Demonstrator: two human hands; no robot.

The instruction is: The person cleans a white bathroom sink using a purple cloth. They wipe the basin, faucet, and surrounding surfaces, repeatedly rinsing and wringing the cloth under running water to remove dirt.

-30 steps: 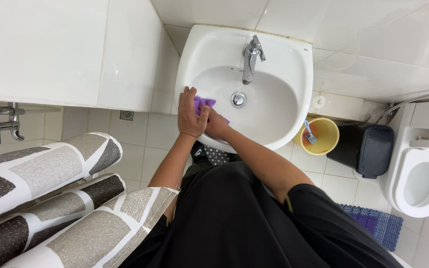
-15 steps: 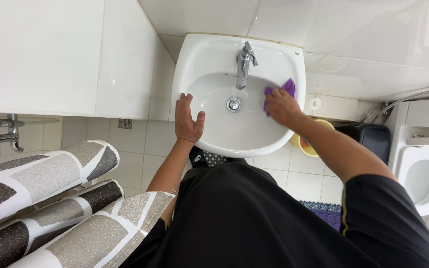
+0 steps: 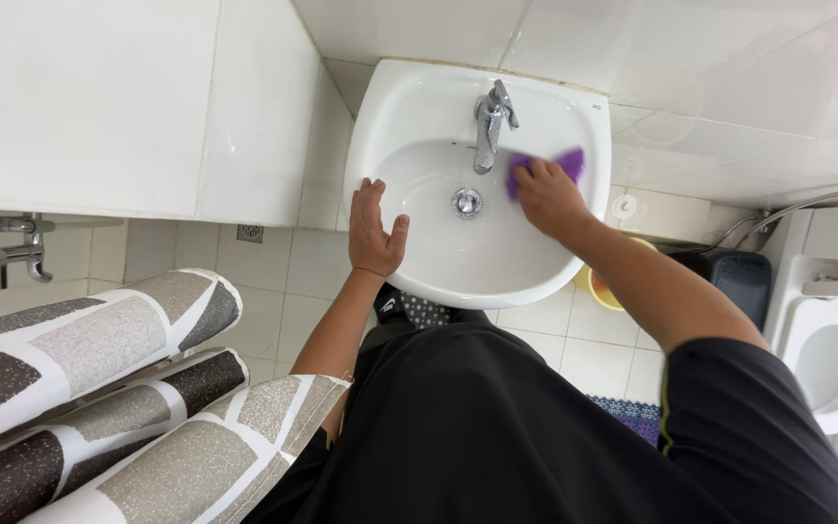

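View from above of a person at a white sink [image 3: 574,107] fixed to a tiled bathroom wall. The right hand [image 3: 547,197] is closed over a purple cloth [image 3: 570,160], pressing it on the inner basin wall just right of the chrome tap [image 3: 490,121] and above the drain [image 3: 467,202]. The left hand [image 3: 375,228] lies open and flat on the sink's left rim, holding nothing, bracing the body. To wipe well here, it seems best to keep the cloth flat under the fingers, press evenly, work in overlapping strokes around the tap base and down toward the drain, and keep the left hand steady. A yellow bucket [image 3: 601,291] sits below, a toilet [image 3: 831,364] at right.
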